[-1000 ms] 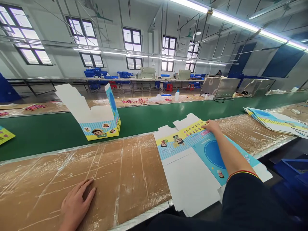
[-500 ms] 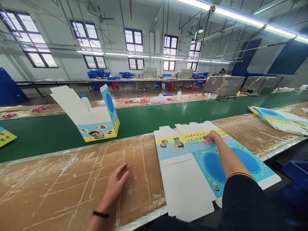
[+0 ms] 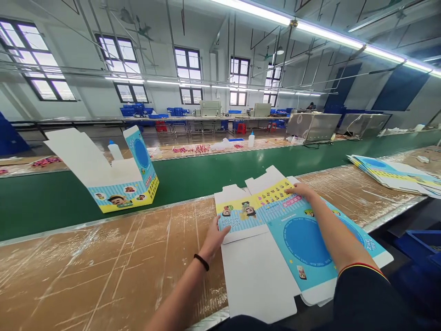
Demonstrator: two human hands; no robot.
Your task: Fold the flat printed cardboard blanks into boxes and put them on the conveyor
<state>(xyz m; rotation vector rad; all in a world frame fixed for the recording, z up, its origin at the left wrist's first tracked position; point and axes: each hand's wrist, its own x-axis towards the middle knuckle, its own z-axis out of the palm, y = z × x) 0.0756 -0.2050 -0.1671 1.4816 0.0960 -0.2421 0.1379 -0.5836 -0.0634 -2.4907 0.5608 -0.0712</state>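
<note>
Flat carton [image 3: 268, 248] on counter [image 3: 138, 262], overhanging near edge. Left hand [image 3: 213, 236] spread at its left edge; right hand [image 3: 302, 191] on printed panel [image 3: 268, 197], pinch unclear. Probably light, bendy, crease-prone; best held by panel edges, not thin flaps [image 3: 234, 191].

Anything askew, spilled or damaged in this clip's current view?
Mildly: the pile of flat cartons at the right has uneven, fanned edges rather than being squared up. The brown bench covering looks worn, with pale streaks and creases across it. I see no obvious spill.
</note>
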